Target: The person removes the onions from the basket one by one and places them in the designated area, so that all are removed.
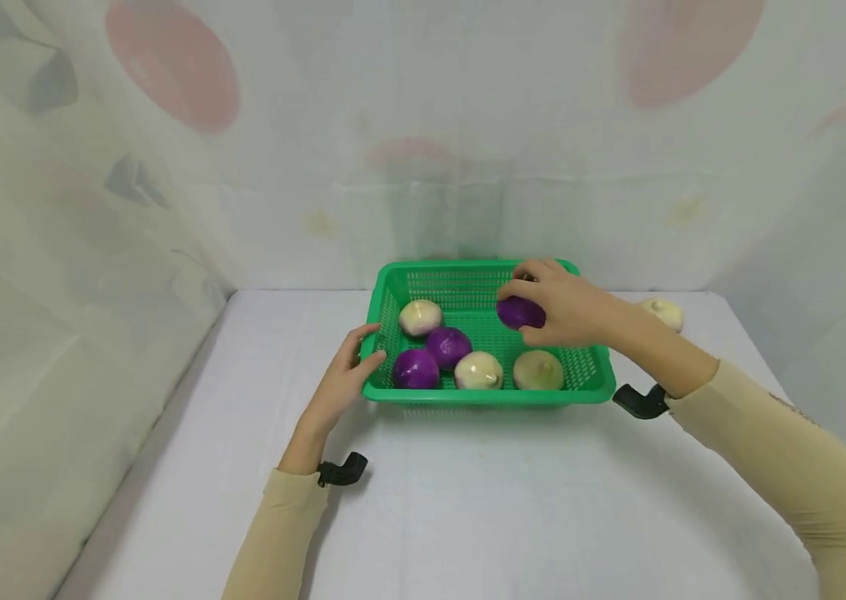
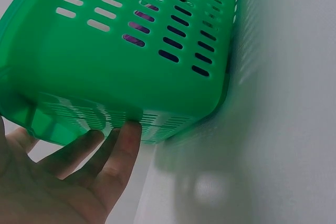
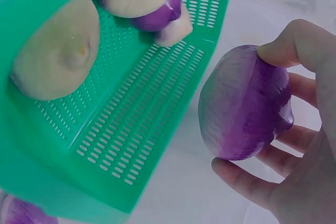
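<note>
The right hand (image 1: 568, 312) curls its fingers and thumb round a purple onion (image 1: 520, 312), holding it over the far right part of the green basket (image 1: 483, 396). The left hand (image 1: 343, 375) lies open, its straight fingers pressed against the basket's left wall. Five more onions sit inside, and what looks like another pale onion (image 1: 663, 312) rests on the bench (image 1: 468, 500) beyond the right arm.

Most of the purple onion (image 1: 518, 312) is covered by the right hand (image 1: 568, 310) above the green basket (image 1: 588, 377). Behind the right forearm, beside the basket, a pale onion (image 1: 664, 312) is partly hidden. In the left wrist view, the basket is cut off by the frame's edges, and only purple glimpses are seen through its slots.
</note>
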A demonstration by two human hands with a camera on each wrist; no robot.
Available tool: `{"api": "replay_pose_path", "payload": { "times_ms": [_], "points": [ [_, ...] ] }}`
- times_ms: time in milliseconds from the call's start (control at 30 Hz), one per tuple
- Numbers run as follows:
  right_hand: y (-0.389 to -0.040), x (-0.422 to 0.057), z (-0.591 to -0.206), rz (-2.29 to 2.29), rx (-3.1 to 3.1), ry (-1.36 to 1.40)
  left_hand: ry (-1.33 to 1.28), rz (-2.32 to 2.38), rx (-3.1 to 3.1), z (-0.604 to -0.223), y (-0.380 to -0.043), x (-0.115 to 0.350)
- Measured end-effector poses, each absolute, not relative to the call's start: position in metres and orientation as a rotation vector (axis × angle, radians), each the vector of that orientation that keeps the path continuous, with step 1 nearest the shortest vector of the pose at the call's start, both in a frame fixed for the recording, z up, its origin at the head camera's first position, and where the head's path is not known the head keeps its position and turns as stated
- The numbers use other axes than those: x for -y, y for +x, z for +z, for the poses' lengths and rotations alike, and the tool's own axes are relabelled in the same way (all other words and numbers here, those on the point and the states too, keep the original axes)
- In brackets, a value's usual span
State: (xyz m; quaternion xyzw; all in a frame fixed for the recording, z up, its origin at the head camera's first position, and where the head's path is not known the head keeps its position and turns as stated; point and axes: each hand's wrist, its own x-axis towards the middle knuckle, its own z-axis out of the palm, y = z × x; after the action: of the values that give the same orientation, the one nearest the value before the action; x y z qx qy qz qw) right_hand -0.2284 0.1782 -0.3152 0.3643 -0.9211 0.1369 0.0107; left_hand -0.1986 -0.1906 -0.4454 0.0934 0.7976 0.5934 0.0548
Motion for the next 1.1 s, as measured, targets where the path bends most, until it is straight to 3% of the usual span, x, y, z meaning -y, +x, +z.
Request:
{"api": "replay_pose_path", "payload": {
  "times_ms": [1100],
  "points": [
    [-0.184,-0.259,-0.331,0.584,2.791,0.802,0.285,1.781,-2.453,-0.446,-0.198,0.19]
  ]
}}
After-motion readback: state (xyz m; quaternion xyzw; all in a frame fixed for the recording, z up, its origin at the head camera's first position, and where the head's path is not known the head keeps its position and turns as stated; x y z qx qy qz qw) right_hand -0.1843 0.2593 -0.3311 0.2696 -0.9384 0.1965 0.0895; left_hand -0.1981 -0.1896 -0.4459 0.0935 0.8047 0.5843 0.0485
